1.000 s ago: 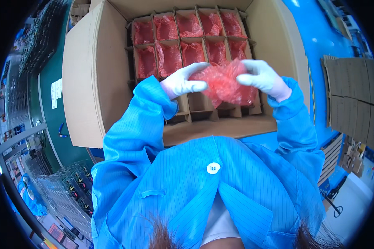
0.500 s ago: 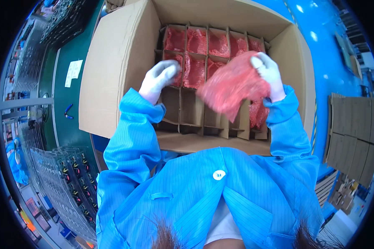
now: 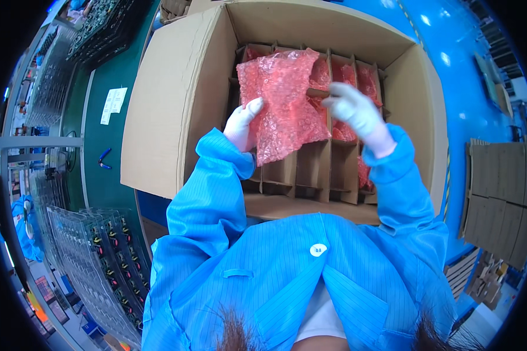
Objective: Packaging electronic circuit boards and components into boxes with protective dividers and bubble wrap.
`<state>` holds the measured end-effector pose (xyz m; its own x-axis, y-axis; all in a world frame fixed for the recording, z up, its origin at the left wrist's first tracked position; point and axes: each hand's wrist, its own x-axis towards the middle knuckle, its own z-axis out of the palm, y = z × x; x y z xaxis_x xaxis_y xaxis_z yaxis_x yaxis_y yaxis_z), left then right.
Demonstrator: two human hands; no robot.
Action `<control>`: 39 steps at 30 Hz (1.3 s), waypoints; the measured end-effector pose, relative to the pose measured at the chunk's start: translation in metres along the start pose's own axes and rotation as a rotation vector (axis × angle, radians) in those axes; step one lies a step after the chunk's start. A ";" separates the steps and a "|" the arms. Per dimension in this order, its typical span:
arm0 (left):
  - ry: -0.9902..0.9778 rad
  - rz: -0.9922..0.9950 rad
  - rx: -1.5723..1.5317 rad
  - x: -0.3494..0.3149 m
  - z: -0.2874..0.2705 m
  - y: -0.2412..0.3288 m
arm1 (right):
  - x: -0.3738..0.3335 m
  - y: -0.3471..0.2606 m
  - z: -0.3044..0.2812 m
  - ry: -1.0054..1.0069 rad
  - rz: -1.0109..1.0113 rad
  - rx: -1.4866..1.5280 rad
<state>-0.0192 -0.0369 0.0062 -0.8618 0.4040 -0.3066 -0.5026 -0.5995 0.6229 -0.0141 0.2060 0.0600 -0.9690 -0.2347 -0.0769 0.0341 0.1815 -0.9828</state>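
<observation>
Fingers of the white-gloved left hand [image 3: 241,125] are closed on the eight-to-nine-o'clock edge of a pink, translucent bubble-wrap piece [image 3: 284,105], thumb on top, the rest hidden. The piece hangs over the ten o'clock part of a brown cardboard divider grid [image 3: 338,169]. At its three o'clock, the white-gloved right hand [image 3: 356,111], blurred, half-curled, grips nothing; contact is unclear.

No words or numbers can be read. Small dark marks can be seen on the white paper [image 3: 113,105] that is placed on the green table [image 3: 114,188], but they are too tiny to be made out.
</observation>
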 end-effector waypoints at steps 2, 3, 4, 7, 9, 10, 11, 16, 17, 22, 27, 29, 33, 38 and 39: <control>-0.055 -0.021 -0.090 0.000 0.008 -0.003 | -0.001 0.016 0.024 -0.110 0.067 0.053; -0.086 -0.035 -0.134 0.002 0.011 -0.004 | 0.000 0.025 0.030 -0.102 0.018 -0.016; -0.085 -0.032 -0.134 0.002 0.007 -0.003 | 0.000 0.023 0.031 -0.104 0.015 -0.016; 0.129 0.053 -0.066 0.011 -0.026 -0.004 | -0.002 0.022 0.034 0.195 -0.042 -0.072; 0.199 0.080 -0.045 0.013 -0.029 -0.004 | -0.003 0.021 0.036 0.295 -0.060 -0.092; 0.197 -0.006 -0.027 0.012 -0.021 -0.003 | -0.004 0.021 0.037 0.336 -0.179 -0.202; 0.194 -0.088 -0.007 0.009 -0.008 -0.001 | -0.006 0.020 0.038 0.375 -0.302 -0.312; 0.184 -0.077 0.112 0.010 -0.009 -0.007 | -0.012 0.017 0.041 0.445 -0.490 -0.499; 0.182 0.007 0.151 0.010 -0.015 -0.011 | -0.013 0.018 0.041 0.445 -0.457 -0.484; 0.421 0.242 0.178 0.015 -0.052 -0.001 | -0.014 0.034 0.017 0.562 -0.345 -0.463; 0.460 0.111 0.192 0.025 -0.016 0.016 | -0.022 0.031 0.019 0.490 -0.509 -0.558; 0.449 0.046 0.206 0.031 -0.005 0.013 | -0.026 0.027 0.025 0.440 -0.580 -0.617; 0.396 0.235 0.820 0.040 0.005 0.002 | -0.032 0.014 0.045 0.310 -0.615 -0.654; 0.570 0.624 0.442 0.041 -0.011 0.003 | -0.041 0.025 0.038 0.369 -0.112 -0.525; 0.577 0.620 0.445 0.040 -0.013 0.004 | -0.041 0.025 0.030 0.340 -0.011 -0.460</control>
<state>-0.0569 -0.0320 -0.0124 -0.9264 -0.3712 -0.0637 0.0239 -0.2269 0.9736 0.0335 0.1917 0.0335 -0.9955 0.0681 0.0657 -0.0122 0.5960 -0.8029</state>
